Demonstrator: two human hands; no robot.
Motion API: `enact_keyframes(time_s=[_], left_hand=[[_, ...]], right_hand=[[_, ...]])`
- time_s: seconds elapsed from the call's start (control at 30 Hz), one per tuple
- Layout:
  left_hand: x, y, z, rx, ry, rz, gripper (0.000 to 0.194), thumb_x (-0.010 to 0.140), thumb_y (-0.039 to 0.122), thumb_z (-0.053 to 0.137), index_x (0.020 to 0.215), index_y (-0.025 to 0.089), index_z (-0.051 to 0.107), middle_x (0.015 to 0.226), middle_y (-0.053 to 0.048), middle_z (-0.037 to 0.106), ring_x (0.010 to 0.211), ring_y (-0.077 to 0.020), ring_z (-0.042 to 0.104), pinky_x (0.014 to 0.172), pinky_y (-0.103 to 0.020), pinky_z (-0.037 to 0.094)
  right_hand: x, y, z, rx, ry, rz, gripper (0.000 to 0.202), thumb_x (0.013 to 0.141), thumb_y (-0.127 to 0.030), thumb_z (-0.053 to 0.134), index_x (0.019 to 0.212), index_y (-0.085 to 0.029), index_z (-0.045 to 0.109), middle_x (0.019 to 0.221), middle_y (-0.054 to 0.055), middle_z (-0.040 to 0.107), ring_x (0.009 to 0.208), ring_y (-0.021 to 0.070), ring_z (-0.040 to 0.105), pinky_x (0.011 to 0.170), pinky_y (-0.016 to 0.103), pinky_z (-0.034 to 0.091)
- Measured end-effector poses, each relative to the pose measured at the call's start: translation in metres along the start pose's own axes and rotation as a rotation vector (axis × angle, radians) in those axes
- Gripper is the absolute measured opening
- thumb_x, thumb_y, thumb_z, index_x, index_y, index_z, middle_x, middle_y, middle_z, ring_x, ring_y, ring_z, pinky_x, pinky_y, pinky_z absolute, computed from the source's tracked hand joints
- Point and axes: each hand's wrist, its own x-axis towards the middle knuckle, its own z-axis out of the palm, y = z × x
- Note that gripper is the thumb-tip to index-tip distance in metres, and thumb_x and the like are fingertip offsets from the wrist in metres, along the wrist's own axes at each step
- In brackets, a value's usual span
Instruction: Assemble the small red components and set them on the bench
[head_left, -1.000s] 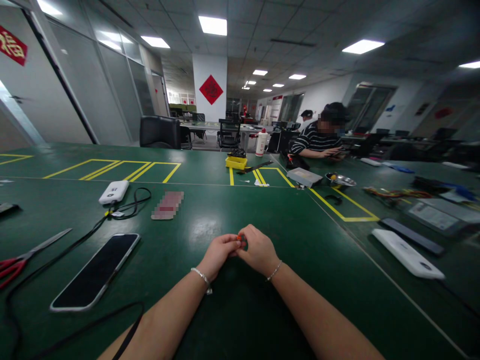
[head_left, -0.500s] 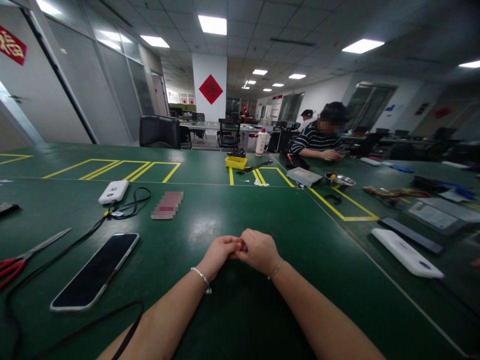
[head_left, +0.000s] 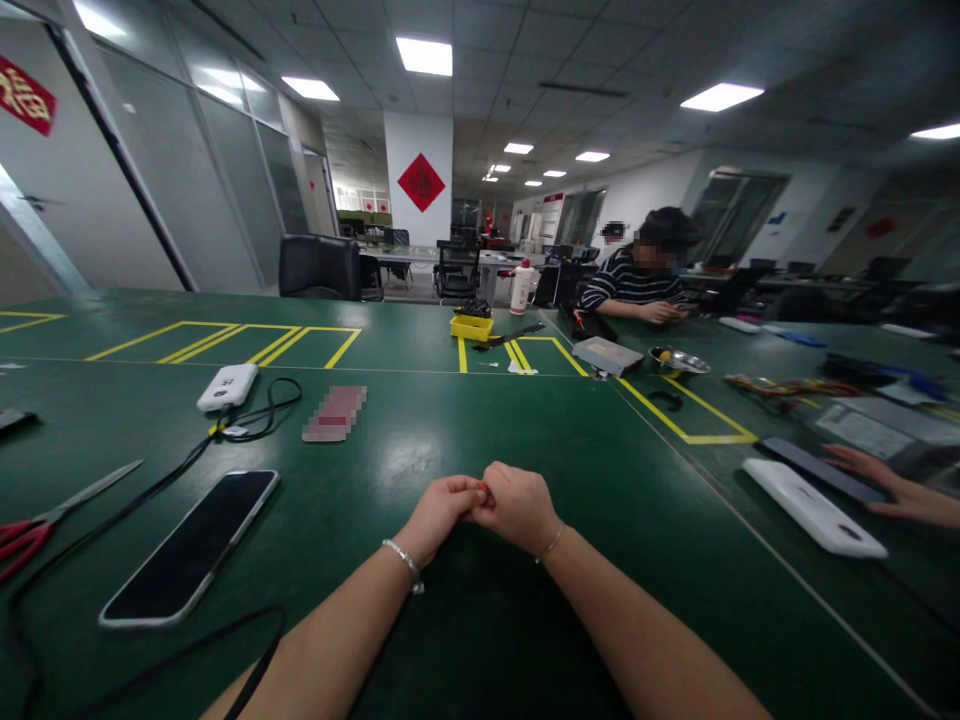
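My left hand (head_left: 444, 512) and my right hand (head_left: 519, 506) meet above the middle of the green table (head_left: 360, 560). Both are closed, fingertips pinched together around a small orange-red piece (head_left: 484, 489). Only a sliver of that piece shows between the fingers, so its kind cannot be made out. To the left of my forearm lies a smartphone (head_left: 191, 550) with a pale edge, face up. Farther left are red-handled scissors (head_left: 37, 530).
A black cable (head_left: 161, 475) runs to a white power bank (head_left: 228, 386). Another person's hand (head_left: 889, 490) reaches in from the right over a dark flat bar (head_left: 821, 470), beside a white device (head_left: 814, 507). A yellow bin (head_left: 472, 328) and metal bowl (head_left: 679, 360) stand farther back.
Another person's hand has come in from the right edge to the dark bar. My own hands stay nearly in place, and less of the orange-red piece shows.
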Motion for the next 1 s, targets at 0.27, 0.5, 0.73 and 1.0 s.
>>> enact_keyframes(time_s=[0.27,0.5,0.73,1.0], left_hand=[[0.0,-0.002,-0.005,-0.063,-0.076,0.032,0.017,0.069,0.027,0.056,0.07,0.013,0.065,0.068,-0.003,0.064,0.064,-0.0123,0.056,0.068,-0.024,0.043],[0.003,-0.006,-0.008,-0.094,-0.1,0.001,0.017,0.069,0.025,0.056,0.069,0.011,0.066,0.073,-0.005,0.065,0.072,-0.0137,0.057,0.072,-0.023,0.041],[0.001,-0.005,-0.011,-0.283,-0.182,-0.035,0.016,0.069,0.022,0.056,0.075,0.009,0.065,0.076,-0.007,0.064,0.071,-0.0124,0.057,0.072,-0.023,0.041],[0.001,-0.006,-0.012,-0.325,-0.211,-0.081,0.017,0.068,0.023,0.059,0.078,0.01,0.064,0.079,-0.009,0.063,0.074,-0.0136,0.057,0.079,-0.027,0.041]], right_hand=[[0.001,0.001,-0.005,0.01,0.069,0.032,0.023,0.071,-0.035,0.047,0.055,-0.019,0.044,0.053,0.0,0.05,0.047,0.0097,0.043,0.047,0.024,0.024],[0.0,0.001,-0.004,0.03,0.052,0.043,0.021,0.07,-0.034,0.048,0.056,-0.019,0.044,0.054,0.0,0.05,0.048,0.0099,0.044,0.047,0.023,0.026],[0.0,0.003,-0.004,0.18,-0.007,0.057,0.026,0.072,-0.044,0.053,0.067,-0.018,0.051,0.063,0.001,0.053,0.057,0.0109,0.048,0.054,0.022,0.033],[0.001,0.005,-0.004,0.231,-0.051,0.068,0.029,0.073,-0.046,0.055,0.066,-0.018,0.05,0.063,-0.001,0.051,0.057,0.0104,0.046,0.053,0.021,0.032]])
